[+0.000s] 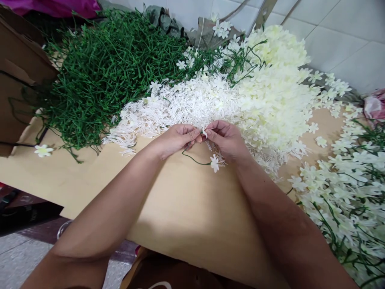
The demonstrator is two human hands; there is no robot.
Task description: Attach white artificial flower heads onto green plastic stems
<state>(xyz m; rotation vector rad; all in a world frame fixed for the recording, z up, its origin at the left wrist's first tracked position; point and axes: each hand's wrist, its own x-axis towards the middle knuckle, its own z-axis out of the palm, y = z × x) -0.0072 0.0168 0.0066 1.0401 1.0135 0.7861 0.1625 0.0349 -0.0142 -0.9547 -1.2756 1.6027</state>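
My left hand (183,138) pinches a thin green artificial flower stem (195,161), which loops down below my fingers. At the lower end of that stem hangs a white flower (214,163). Close against the left fingertips, my right hand (227,138) is closed on a small white stamen piece (205,131), held at the stem's other end. The fingers hide most of the joint between them. Just beyond both hands lies a heap of white stamens (180,104).
A large pile of green stems (120,60) stands behind on the left, beside a cardboard box (24,76). Loose cream petals (276,92) are heaped at the back right. Stemmed white flowers (351,192) lie at the right. A single flower (43,151) rests near the left edge.
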